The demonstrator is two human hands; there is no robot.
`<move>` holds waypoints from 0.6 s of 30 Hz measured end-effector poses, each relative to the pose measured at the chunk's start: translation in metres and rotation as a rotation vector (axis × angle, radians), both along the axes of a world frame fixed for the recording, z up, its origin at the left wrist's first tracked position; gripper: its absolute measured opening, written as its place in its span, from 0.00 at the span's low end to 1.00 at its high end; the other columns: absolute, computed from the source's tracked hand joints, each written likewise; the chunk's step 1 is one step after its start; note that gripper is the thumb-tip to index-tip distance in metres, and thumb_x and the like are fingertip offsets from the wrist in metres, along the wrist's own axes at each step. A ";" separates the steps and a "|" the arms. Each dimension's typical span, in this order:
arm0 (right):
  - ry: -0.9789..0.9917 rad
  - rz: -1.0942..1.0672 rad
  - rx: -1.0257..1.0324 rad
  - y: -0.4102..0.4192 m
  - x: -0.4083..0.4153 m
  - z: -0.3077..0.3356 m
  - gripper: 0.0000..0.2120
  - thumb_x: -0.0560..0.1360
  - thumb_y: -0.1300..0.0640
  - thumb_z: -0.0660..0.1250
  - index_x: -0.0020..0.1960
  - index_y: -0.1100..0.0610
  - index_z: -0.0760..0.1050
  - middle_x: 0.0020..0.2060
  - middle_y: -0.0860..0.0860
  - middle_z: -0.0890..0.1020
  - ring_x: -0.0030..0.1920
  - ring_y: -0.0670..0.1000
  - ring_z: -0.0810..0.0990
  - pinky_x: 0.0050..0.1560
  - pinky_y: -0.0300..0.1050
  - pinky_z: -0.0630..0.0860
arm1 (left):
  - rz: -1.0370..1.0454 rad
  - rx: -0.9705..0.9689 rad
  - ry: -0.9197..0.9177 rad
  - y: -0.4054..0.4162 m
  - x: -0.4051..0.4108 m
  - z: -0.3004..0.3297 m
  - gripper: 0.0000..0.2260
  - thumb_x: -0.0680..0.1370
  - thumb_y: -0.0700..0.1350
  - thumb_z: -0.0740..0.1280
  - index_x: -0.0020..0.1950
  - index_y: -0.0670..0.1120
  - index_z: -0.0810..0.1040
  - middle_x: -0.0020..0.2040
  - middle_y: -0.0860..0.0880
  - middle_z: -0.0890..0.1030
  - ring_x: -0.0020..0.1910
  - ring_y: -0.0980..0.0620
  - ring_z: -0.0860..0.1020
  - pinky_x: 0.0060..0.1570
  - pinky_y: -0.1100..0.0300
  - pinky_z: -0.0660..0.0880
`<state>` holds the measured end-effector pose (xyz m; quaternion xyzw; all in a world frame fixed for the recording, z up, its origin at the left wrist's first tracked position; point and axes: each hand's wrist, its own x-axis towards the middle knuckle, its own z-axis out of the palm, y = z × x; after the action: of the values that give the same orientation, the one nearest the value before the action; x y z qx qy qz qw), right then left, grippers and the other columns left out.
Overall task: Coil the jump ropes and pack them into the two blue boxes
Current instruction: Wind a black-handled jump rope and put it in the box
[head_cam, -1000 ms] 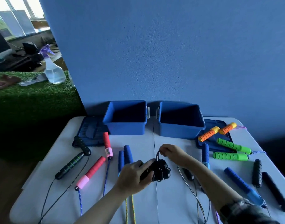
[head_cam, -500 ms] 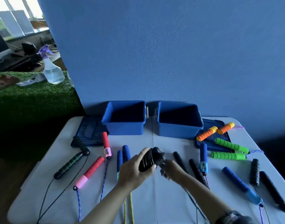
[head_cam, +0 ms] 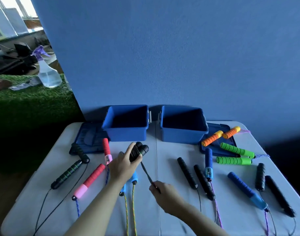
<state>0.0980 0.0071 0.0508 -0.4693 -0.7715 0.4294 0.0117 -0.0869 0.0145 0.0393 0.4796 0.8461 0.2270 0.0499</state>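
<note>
**Left hand grips black rope bundle, right hand pinches its strap**

Upper left of frame: spray bottle (head_cam: 47, 74) on green turf (head_cam: 26, 101), dark clutter behind it too dim to identify.

Left part of table (head_cam: 156, 210): black-green handles (head_cam: 67, 173) with thin black cord running off the bottom edge. A blue lid (head_cam: 90, 137) lies flat, partly tucked behind the left blue box (head_cam: 127, 124). Red-pink handles (head_cam: 98, 169) lie next; their blue cord is cut off by the left forearm.

Centre: left hand (head_cam: 122, 165) wraps its fingers round the black jump rope bundle (head_cam: 139, 150), held just in front of the left blue box, not inside it. Whether the rope is fully coiled can't be made out; it's a dark mass. Two blue handles (head_cam: 133, 178) are mostly hidden under that hand, with yellow cords running off the bottom. Right hand (head_cam: 164, 193) is closed, pinching a black strap (head_cam: 146, 172) that runs taut up to the bundle. Fingertips hidden from this angle.

Right of centre: right blue box (head_cam: 183, 126), interior in shadow, contents can't be seen. Two black handles (head_cam: 195, 178) and one blue handle (head_cam: 208, 161) lie in front of it.

Right: orange handles (head_cam: 220, 136) rest on a second blue lid (head_cam: 231, 150), mostly covered. Green handles (head_cam: 235, 155) lie below them. Another blue handle (head_cam: 246, 190) and two more black handles (head_cam: 268, 184) sit near the right edge, cords leaving the frame.
</note>
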 end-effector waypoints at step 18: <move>0.129 0.185 0.195 0.097 0.016 0.013 0.13 0.78 0.53 0.61 0.38 0.37 0.73 0.38 0.36 0.79 0.42 0.41 0.76 0.52 0.44 0.74 | -0.689 0.100 -0.004 -0.043 0.018 -0.017 0.25 0.76 0.63 0.57 0.73 0.62 0.60 0.38 0.52 0.77 0.36 0.52 0.78 0.36 0.58 0.75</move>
<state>0.1136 0.1040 0.0637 -0.3643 -0.8471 0.3810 0.0671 -0.0688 -0.0280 0.0226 0.7384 0.6223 0.2389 0.1019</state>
